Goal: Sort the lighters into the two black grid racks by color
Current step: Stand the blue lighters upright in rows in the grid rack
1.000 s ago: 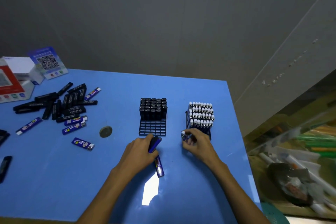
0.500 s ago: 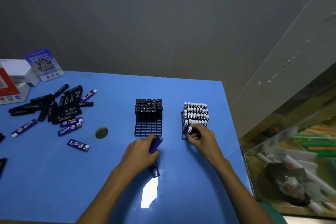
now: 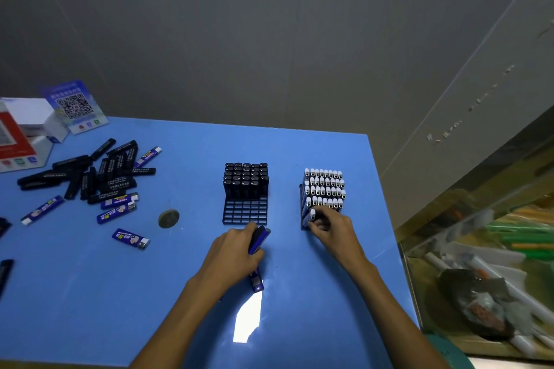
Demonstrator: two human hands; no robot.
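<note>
On the blue table (image 3: 90,293), the right hand (image 3: 331,226) pinches a blue lighter with a white cap (image 3: 311,215) at the near left corner of the right grid rack (image 3: 302,210); the curled fingers hide the lighter's body and most of that rack's near row, so how far it sits in its cell cannot be told. The rest of this rack is packed with white-capped lighters standing upright. The left hand (image 3: 236,252) grips a small bundle of blue lighters (image 3: 258,241) just before the near edge of the left grid rack (image 3: 245,213); their number is unclear, as the palm covers their middle and only the ends show. That rack holds black lighters (image 3: 245,180) in its far rows, with bare cells nearer. Toward the table's left edge lies a loose heap of black lighters (image 3: 90,174) with several blue ones (image 3: 118,210) scattered around; some at the left are cut off. A dark round disc (image 3: 168,218), too blurred to identify, lies between the heap and the racks.
</note>
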